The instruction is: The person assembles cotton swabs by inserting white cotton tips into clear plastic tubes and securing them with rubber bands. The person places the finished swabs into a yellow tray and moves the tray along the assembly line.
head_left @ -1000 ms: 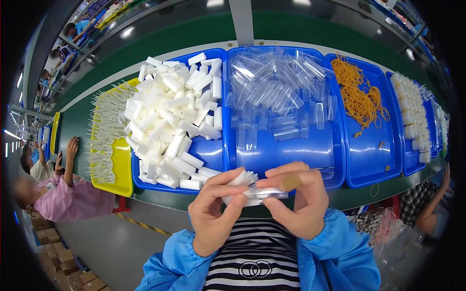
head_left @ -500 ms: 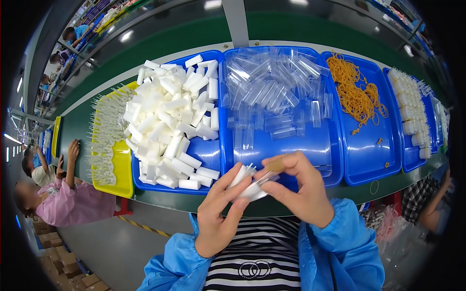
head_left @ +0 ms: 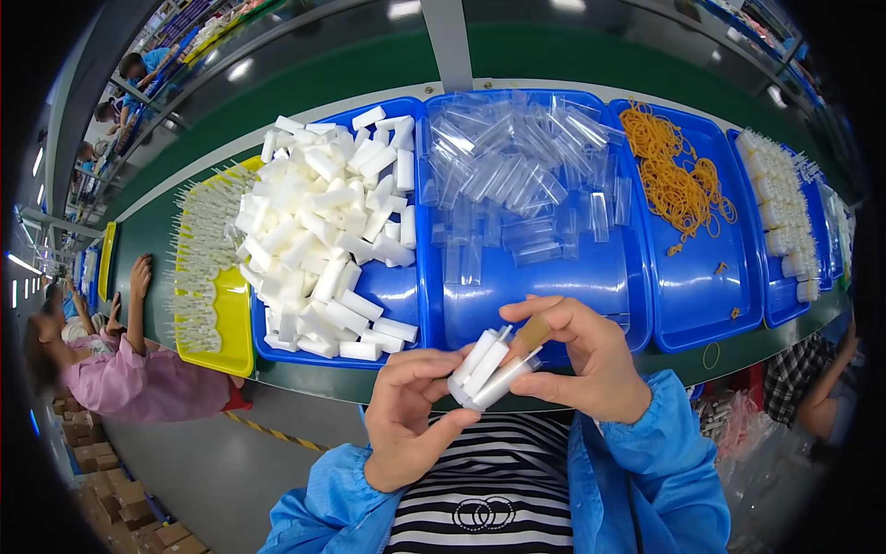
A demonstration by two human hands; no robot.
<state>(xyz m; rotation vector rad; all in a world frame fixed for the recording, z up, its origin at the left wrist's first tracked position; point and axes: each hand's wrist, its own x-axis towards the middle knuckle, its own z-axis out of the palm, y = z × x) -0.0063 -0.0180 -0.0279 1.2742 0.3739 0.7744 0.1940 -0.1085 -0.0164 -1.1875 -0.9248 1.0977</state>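
Over the near edge of the trays, both hands hold a small assembly of white cylinders (head_left: 485, 366) on a round translucent base, tilted with its thin pins up to the right. My left hand (head_left: 406, 406) is closed on the base end, thumb below it. From the other side my right hand (head_left: 591, 365) pinches the assembly's upper right part; a tan covering (head_left: 544, 320) sits on one of its fingertips. Just beyond is a blue tray of clear plastic sleeves (head_left: 517, 175). Left of that, white foam-like cylinders (head_left: 318, 222) are heaped in another blue tray.
At the left stands a yellow tray (head_left: 238, 319) of white pronged parts. Orange rubber bands (head_left: 678, 175) lie in a blue tray to the right, with white pieces (head_left: 780, 212) stacked beyond. A metal post (head_left: 449, 46) rises behind. A person in pink (head_left: 148, 379) sits at the left.
The assembly has turned, so its cylinders and round base now show more fully. My left hand has shifted slightly lower on it, and my right hand has moved slightly right.
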